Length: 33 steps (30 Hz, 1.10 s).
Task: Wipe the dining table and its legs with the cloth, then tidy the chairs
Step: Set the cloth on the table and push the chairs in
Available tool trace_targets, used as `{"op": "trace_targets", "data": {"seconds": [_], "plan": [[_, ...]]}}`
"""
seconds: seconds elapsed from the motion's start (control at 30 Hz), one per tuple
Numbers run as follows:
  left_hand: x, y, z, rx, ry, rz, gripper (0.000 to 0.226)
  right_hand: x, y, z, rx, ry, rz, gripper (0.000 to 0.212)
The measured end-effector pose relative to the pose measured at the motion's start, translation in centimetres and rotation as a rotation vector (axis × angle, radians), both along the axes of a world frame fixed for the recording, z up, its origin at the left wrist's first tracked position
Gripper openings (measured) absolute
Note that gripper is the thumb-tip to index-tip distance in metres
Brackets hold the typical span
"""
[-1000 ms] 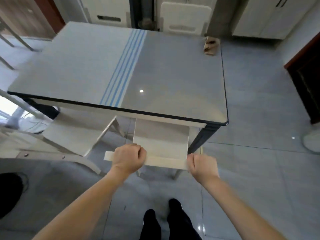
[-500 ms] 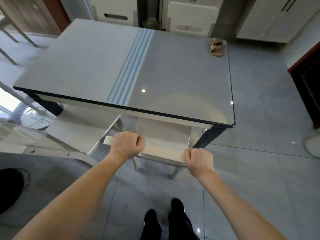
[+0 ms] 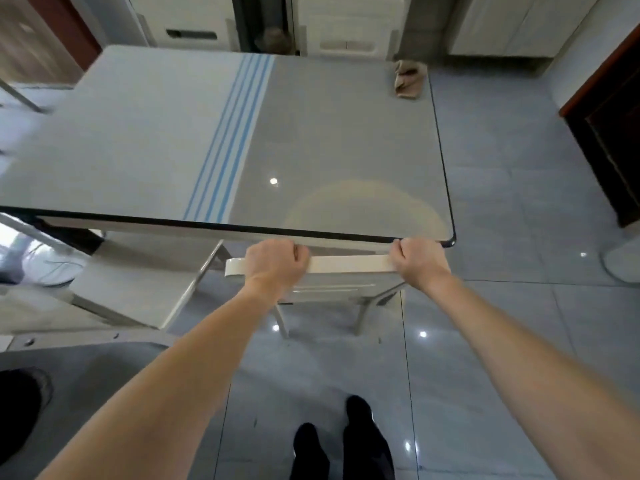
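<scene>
Now | left hand and right hand both clenched on chair backrest | backrest just beside table near edge, likely for tucking | cloth parked at table's far corner

I am looking down at my left hand and right hand, both gripping the cream top rail of a pale chair that is sitting tucked just under the near edge of the glossy grey dining table with blue stripes. A crumpled beige cloth is lying at the table's far right corner. A second pale chair is standing angled to the left on the grey tiled floor.
</scene>
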<state>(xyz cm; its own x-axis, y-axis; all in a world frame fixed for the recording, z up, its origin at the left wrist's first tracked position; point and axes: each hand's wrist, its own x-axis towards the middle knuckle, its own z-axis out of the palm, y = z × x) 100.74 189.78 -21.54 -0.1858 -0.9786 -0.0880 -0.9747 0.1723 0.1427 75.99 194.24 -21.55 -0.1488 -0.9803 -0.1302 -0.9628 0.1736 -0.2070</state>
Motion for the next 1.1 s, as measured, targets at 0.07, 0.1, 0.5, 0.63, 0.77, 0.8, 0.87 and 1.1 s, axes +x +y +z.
{"op": "trace_targets", "data": {"seconds": [0.07, 0.1, 0.5, 0.63, 0.77, 0.8, 0.87, 1.1], "plan": [[0.8, -0.9, -0.5, -0.006, -0.004, 0.004, 0.038, 0.7, -0.2, -0.7, -0.022, -0.005, 0.002, 0.048], [1.3, -1.2, -0.7, -0.016, -0.003, 0.003, 0.038, 1.1, -0.2, -1.1, -0.033, -0.011, -0.001, 0.048], [2.1, -2.8, -0.8, -0.046, 0.045, -0.029, 0.043, 2.3, -1.1, -0.8, -0.02, -0.022, -0.06, 0.047], [2.7, -3.4, -1.1, -0.046, 0.044, -0.052, 0.042, 3.1, -1.3, -1.0, -0.021, -0.014, -0.047, 0.044], [2.8, -4.2, -1.2, -0.051, 0.049, -0.085, 0.045, 2.9, -2.1, -1.2, -0.024, -0.051, -0.055, 0.036], [2.9, -4.5, -1.2, -0.054, 0.048, -0.084, 0.045, 3.0, -2.3, -1.4, -0.029, -0.042, -0.057, 0.036], [3.5, -5.0, -1.3, -0.052, 0.046, -0.078, 0.045, 3.4, -2.5, -1.8, -0.032, -0.03, -0.054, 0.034], [3.8, -4.9, -1.7, -0.056, 0.06, -0.082, 0.046, 3.5, -2.3, -2.2, -0.044, -0.04, -0.06, 0.038]]}}
